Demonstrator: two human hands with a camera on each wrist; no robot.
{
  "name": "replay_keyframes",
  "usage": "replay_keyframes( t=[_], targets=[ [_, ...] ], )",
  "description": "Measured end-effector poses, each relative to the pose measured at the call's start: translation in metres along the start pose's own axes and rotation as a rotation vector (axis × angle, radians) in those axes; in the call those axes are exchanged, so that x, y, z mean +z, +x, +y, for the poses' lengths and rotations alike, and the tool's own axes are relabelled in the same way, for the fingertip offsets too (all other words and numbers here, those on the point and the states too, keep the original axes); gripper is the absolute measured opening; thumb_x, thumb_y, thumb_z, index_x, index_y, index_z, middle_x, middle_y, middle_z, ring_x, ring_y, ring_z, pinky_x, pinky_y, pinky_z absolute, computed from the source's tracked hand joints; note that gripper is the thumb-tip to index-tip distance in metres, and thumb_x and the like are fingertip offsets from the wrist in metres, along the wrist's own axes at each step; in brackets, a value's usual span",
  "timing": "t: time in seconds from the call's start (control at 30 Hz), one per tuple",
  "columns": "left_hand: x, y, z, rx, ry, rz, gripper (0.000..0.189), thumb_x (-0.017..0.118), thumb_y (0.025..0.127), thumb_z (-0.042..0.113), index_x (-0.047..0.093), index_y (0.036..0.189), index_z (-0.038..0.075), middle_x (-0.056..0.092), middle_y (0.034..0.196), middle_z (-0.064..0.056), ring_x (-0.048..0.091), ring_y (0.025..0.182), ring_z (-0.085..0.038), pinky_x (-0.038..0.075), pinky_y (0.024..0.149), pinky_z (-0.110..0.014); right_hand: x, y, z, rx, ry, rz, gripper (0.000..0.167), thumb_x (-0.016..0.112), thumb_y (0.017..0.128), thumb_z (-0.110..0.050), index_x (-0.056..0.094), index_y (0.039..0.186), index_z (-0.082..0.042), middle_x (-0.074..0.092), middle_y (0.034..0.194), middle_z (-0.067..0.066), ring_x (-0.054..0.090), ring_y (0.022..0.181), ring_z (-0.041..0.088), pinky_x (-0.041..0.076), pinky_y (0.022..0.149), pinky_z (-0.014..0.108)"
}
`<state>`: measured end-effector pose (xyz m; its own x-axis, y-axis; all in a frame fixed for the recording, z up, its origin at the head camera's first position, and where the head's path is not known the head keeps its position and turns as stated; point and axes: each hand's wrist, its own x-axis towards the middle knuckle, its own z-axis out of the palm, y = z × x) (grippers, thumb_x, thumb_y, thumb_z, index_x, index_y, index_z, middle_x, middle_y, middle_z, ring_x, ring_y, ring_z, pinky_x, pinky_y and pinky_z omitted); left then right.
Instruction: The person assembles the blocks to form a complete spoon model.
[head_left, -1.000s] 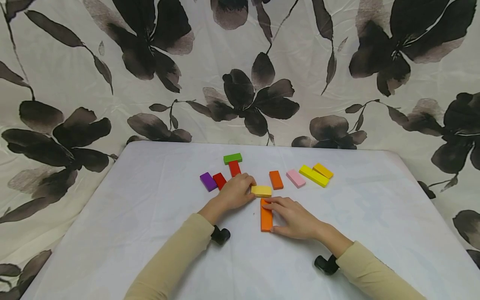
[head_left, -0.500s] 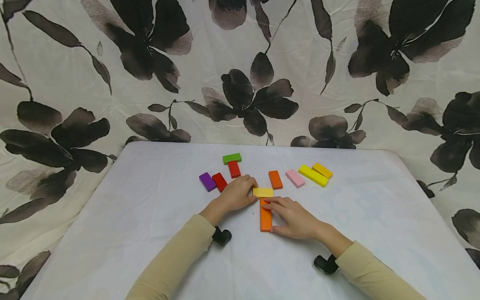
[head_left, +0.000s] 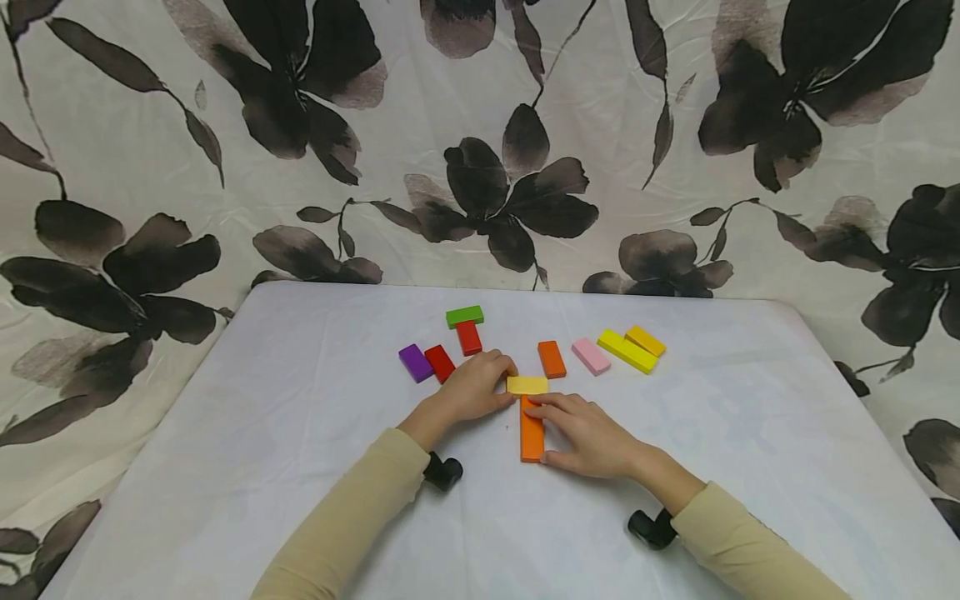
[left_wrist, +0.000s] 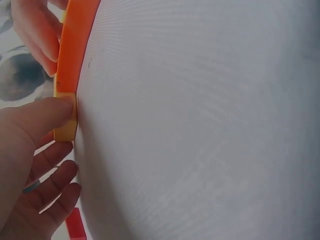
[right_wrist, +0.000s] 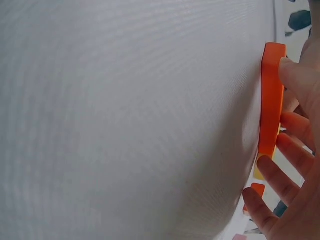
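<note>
Firmly, my left hand [head_left: 468, 388] pinches the left end of the pale yellow block [head_left: 527, 385], thumb on its near side. That block lies crosswise in the middle of the white table [head_left: 712, 408], touching the far end of the long orange block [head_left: 532, 440], so the two make a T. My right hand [head_left: 588, 435] is spread wide along the orange block's right side: my thumb touches near its near end, my fingertips rest by its far end.

Just beyond the pale block's right end is a short orange block [head_left: 551, 360]; farther right come a pink block [head_left: 590, 357], a long yellow block [head_left: 627, 352] and a short yellow block [head_left: 646, 340] against it. Left of my work, a purple block [head_left: 416, 363] sits beside a tilted red block [head_left: 438, 363]; farther back, a green block [head_left: 465, 317] crosses the far end of another red block [head_left: 468, 338].
</note>
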<state>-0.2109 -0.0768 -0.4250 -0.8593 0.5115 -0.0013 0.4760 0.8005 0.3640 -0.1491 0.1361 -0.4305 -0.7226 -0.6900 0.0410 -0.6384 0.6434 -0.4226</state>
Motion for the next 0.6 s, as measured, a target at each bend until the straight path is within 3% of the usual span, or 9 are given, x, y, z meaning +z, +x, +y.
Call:
replay_keyframes(
  t=[0.6],
  targets=[
    [-0.0004, -0.001, -0.0003, 0.007, 0.002, 0.009, 0.027, 0.069, 0.081, 0.023, 0.062, 0.105, 0.011, 0.056, 0.093, 0.0, 0.05, 0.083, -0.014, 0.048, 0.085, -0.027, -0.0008, 0.0017, -0.001, 0.003, 0.002, -0.012, 0.061, 0.068, 0.082, -0.035, 0.046, 0.136, -0.016, 0.043, 0.139, 0.004, 0.042, 0.123, 0.021, 0.039, 0.099, 0.043]
  ],
)
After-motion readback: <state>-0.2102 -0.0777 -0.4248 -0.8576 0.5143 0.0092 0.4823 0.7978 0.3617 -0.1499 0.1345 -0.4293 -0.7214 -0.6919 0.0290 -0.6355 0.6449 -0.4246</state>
